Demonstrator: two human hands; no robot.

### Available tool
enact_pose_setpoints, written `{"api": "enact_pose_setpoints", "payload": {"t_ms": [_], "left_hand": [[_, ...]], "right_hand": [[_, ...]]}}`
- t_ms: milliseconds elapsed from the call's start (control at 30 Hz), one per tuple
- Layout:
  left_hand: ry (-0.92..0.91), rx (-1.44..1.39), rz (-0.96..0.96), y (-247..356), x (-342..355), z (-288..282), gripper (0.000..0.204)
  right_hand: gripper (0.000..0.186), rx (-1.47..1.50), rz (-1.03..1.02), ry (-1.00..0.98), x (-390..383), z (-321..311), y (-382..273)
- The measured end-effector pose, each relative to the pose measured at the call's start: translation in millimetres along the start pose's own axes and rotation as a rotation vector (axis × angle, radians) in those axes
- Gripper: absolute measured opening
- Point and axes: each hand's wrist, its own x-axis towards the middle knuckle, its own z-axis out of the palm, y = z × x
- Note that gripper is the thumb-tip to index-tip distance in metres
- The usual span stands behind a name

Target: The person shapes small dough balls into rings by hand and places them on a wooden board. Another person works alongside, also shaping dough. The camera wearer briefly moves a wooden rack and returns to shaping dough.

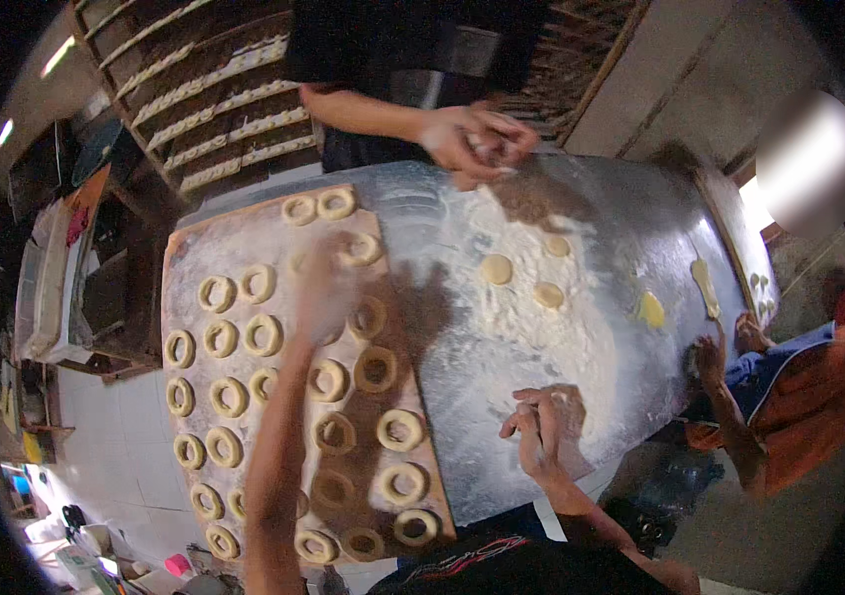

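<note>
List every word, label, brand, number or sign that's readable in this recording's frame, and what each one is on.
None: no text can be read here.
Red and white marks on the black shirt at the lower edge: too small and blurred to tell whether they are letters.
Grey patch on the dark clothing across the table: no legible writing.
Dough rings and board: no lettering visible.

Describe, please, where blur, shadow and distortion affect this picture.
In the head view, the left hand is blurred; dark shadow covers much of the right side of the board; the far edge of the table looks bowed.
</note>
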Motion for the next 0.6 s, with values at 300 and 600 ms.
{"api": "enact_pose_setpoints", "payload": {"t_ms": [300, 600], "left_hand": [[-0.114, 0.387, 0.042, 87, 27, 214, 0.033], [-0.006, -0.57, -0.327, 228, -130, 211, 0.037]], "right_hand": [[0.017, 0.083, 0.12, 0.1, -2, -131, 4], [0.027, -0.031, -0.116, -0.138, 74, -154, 15]]}}
